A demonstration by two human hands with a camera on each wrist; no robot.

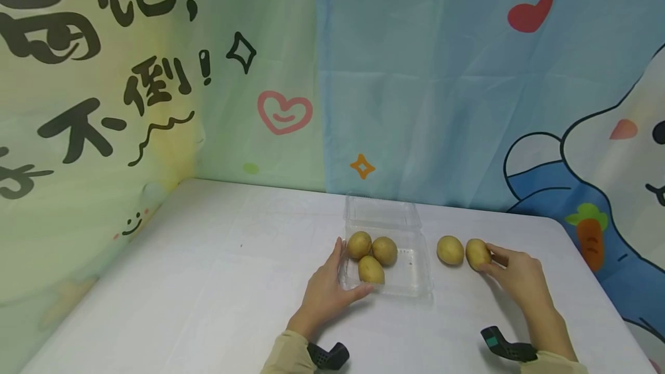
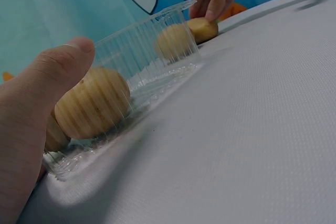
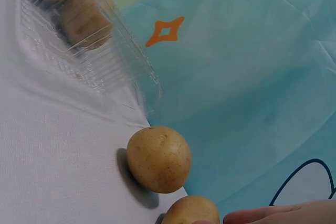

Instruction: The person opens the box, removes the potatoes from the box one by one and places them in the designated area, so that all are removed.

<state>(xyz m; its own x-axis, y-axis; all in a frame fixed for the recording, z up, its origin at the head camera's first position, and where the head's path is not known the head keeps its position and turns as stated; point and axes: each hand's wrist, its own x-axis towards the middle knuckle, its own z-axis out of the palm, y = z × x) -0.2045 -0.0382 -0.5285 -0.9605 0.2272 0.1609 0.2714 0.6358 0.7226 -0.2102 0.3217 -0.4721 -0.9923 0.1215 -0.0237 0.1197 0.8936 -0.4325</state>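
Observation:
A clear plastic clamshell container (image 1: 410, 281) lies open on the table with three potatoes inside, one of them the front potato (image 1: 371, 270). My left hand (image 1: 328, 290) grips the container's front left corner, its thumb along the front wall and its fingers at the left side. To the right of the container my right hand (image 1: 519, 276) pinches a potato (image 1: 477, 254) between thumb and fingers, low at the tabletop. Just left of that one sits another potato (image 1: 449, 250), which no hand touches. The right wrist view shows this loose potato (image 3: 159, 159) close up.
The raised clear lid (image 1: 383, 212) leans back near the table's far edge. A white table (image 1: 208, 281) spreads beneath everything, and printed cloth (image 1: 415, 85) hangs behind it. Black wrist devices (image 1: 329, 356) sit by both sleeves.

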